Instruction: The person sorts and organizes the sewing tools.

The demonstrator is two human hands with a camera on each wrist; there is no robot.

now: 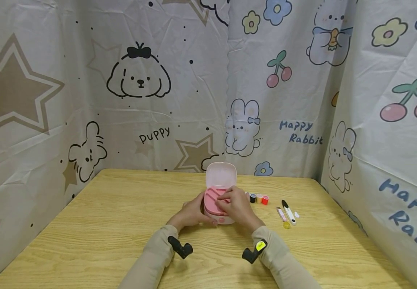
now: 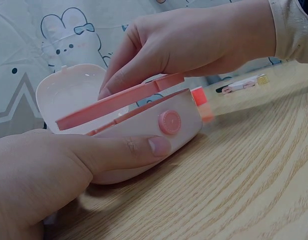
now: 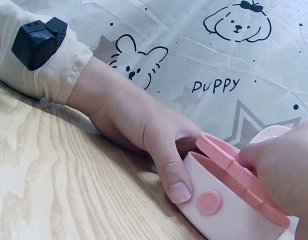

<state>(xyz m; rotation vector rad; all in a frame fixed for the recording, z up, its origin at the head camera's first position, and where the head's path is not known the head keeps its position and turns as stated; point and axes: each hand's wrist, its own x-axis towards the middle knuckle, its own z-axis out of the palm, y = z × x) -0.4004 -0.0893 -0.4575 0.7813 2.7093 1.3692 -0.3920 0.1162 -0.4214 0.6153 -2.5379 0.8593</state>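
Observation:
A small pale pink box (image 2: 139, 132) with a round button (image 2: 169, 122) on its front stands on the table, its lid (image 1: 221, 174) raised at the back. My left hand (image 1: 193, 210) grips the box's left side, thumb across the front wall. A darker pink divided tray (image 2: 114, 106) is tilted up over the box opening, with a gap showing under it in both wrist views. My right hand (image 1: 239, 204) pinches this tray from above; its fingertips are partly hidden behind the tray's edge in the left wrist view.
Right of the box stand small thread spools, including a black one (image 1: 253, 198) and a red one (image 1: 265, 200). Further right lie a black-and-white slim tool (image 1: 289, 212), a pink-and-white strip (image 1: 281, 214), a yellow round piece (image 1: 286, 225) and a small white piece (image 1: 297, 214). Printed cloth (image 1: 194, 80) surrounds the table.

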